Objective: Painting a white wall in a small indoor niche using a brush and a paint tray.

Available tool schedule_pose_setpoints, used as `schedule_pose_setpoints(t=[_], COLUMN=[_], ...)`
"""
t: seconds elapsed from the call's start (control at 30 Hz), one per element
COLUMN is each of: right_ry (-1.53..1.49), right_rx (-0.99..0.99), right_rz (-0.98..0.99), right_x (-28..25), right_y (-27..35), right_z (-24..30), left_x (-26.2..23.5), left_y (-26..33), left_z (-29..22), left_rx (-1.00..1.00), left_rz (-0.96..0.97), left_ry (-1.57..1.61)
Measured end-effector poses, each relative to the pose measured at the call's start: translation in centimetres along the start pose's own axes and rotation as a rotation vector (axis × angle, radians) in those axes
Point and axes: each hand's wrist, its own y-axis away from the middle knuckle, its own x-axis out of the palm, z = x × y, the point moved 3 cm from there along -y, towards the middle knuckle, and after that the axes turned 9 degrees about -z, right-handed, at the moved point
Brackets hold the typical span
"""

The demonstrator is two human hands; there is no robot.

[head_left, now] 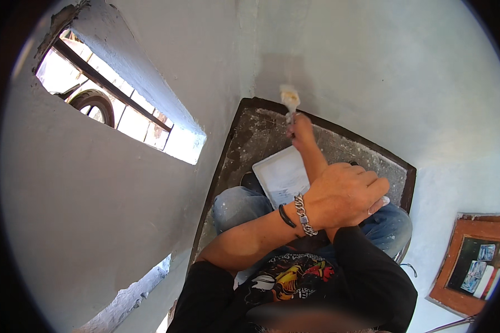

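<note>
On all sides, wall: a pale blue-white plastered wall (372, 72), matt and slightly uneven, curving around the person.
Window: a slanted rectangular opening with dark metal bars (111, 91) cut deep into the plaster at upper left, its rim chipped and rough.
Platform: a dark-framed slab of grey speckled stone (344, 147) below the person, dusty and mottled, its corner meeting the wall.
Legs: faded blue denim jeans (236, 205), worn pale at the knee, over the slab.
Frame: an orange-brown wooden frame (455, 261) at lower right, holding small coloured cards.
Tray: a flat white rectangular tray (280, 177) lying on the slab, partly hidden behind the forearms.
Left hand: the left hand (344, 194) is curled loosely over the right forearm, fingers bent, resting on it; a silver chain bracelet (304, 215) and a thin black band (286, 216) circle the wrist.
Right hand: the right hand (301, 129) is stretched out, closed around the handle of the brush.
Brush: a small paintbrush with pale, paint-laden bristles (289, 99), its tip touching the wall just above the slab's far edge.
</note>
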Motion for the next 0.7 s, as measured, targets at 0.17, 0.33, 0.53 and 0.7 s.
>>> schedule_pose_setpoints(t=[0.17, 0.33, 0.53, 0.7], right_ry=[-0.086, -0.096, 0.237, 0.652], right_rx=[0.025, -0.18, -0.632, -1.073], right_rz=[-0.054, 0.122, 0.027, -0.299], right_x=[0.9, 3.7, 2.9, -1.5], right_y=[-5.0, 1.3, -3.1, -6.5], right_z=[0.5, 5.4, 1.0, -3.7], left_x=[0.4, -1.9, -3.0, -1.7], left_y=[-0.3, -0.3, -0.5, -1.0], left_z=[0.7, 0.4, -0.7, -0.2], left_rx=[-0.007, -0.014, 0.024, 0.046], left_rz=[0.023, -0.087, -0.157, -0.14], left_ry=[-0.036, -0.055, 0.015, 0.027])
